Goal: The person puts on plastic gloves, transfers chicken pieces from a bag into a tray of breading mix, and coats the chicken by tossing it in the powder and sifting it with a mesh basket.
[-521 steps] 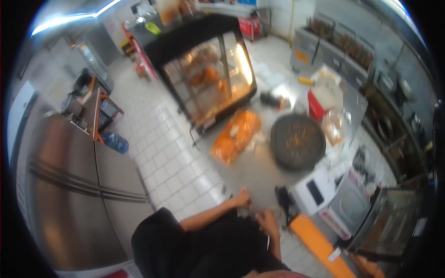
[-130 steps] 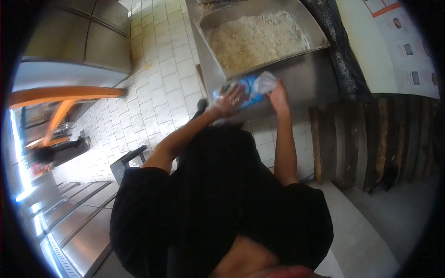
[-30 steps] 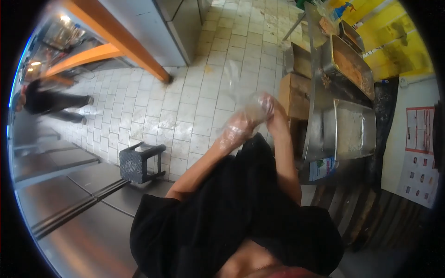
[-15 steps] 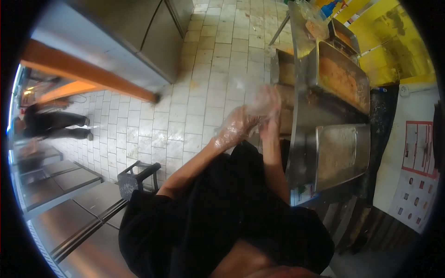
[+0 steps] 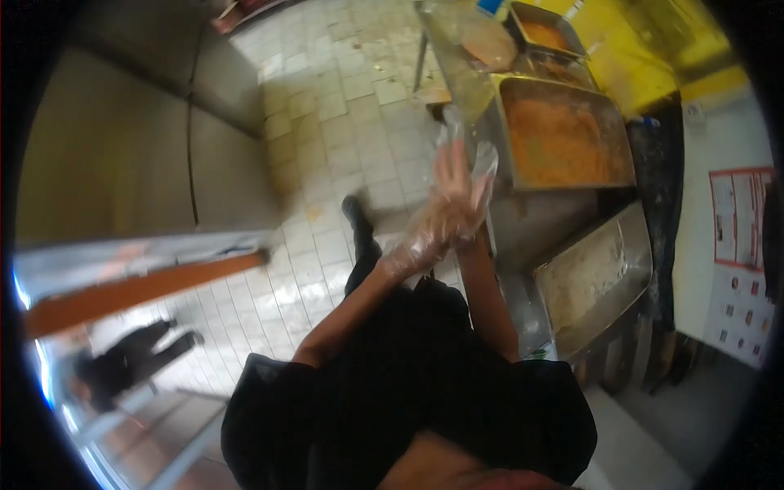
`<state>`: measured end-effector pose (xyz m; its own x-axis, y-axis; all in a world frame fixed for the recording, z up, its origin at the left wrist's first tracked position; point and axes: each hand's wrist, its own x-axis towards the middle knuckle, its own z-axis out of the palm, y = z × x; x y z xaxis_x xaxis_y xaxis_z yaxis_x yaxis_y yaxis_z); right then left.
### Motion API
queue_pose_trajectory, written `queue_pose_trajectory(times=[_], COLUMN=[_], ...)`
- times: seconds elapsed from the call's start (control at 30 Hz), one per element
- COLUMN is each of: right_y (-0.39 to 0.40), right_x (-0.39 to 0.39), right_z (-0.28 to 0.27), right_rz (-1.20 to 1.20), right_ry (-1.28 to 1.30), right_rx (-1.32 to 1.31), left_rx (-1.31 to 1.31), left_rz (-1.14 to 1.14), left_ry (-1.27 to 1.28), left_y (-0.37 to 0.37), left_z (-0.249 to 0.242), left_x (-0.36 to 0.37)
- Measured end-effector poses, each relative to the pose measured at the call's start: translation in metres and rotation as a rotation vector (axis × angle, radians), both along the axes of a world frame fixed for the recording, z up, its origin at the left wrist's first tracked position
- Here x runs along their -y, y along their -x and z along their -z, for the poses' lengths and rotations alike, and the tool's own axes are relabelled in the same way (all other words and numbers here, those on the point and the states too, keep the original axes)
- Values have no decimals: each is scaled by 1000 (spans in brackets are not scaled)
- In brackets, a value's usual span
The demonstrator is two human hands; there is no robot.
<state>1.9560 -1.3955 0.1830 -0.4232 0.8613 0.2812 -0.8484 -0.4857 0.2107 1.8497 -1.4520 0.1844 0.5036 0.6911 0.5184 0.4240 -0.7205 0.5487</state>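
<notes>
Both of my hands are together in front of my body, in clear plastic gloves. My left hand (image 5: 425,237) is closed around the base of my right hand, gripping the plastic glove (image 5: 488,155) there. My right hand (image 5: 457,175) points away from me with its fingers apart inside the loose glove, whose empty tips stick out past the fingers. Just right of my hands is a deep metal tray (image 5: 500,139) of orange-brown food. Nearer to me, a second metal tray (image 5: 645,245) has a pale, whitish layer in it.
Behind the deep tray stand a smaller food tray (image 5: 518,33) and a plastic bag (image 5: 488,42). Steel cabinets (image 5: 147,139) and an orange beam (image 5: 147,292) are on the left. Another person (image 5: 135,359) is at lower left. Printed sheets (image 5: 739,220) hang at right.
My view has turned and moved forward, bringing the food trays closer. My right hand now reaches further into the glove, its fingers stretched out. A foot has stepped forward.
</notes>
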Motion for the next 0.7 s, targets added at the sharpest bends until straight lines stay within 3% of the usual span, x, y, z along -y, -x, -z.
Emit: queue_pose_trajectory(times=[0.07,0.2,0.27,0.3,0.43,0.5,0.53,0.6,0.63,0.67,0.7], right_y=[-9,3,19,31,67,64,56,57,61,64,58], right_x=[-31,-82,-104,-116,-165,-185,-196,-206,-213,-222,-226], right_z=[0,-15,-27,-33,-59,-65,-65,-69,-75,-78,-60], right_rz=[504,896,832,862,931,953,952,944,1006,1045,1031], right_ry=[146,254,307,316,245,218,114,35,238,443,457], right_rx=[1165,1023,742,743,733,705,611,518,804,1092,1094], left_rx=[-98,-75,181,203,88,76,78,-95,-97,-95,-89], left_rz=[197,297,128,29,110,172,183,512,510,653,786], left_ry=[-49,-186,125,184,186,-307,-298,-50,-37,303,653], left_y=[6,44,67,74,77,76,80,89,94,98,103], left_z=[17,14,-24,-43,20,27,28,18,13,5,0], left_x=[-28,-97,-125,-139,-202,-225,-237,-260,-275,-290,-302])
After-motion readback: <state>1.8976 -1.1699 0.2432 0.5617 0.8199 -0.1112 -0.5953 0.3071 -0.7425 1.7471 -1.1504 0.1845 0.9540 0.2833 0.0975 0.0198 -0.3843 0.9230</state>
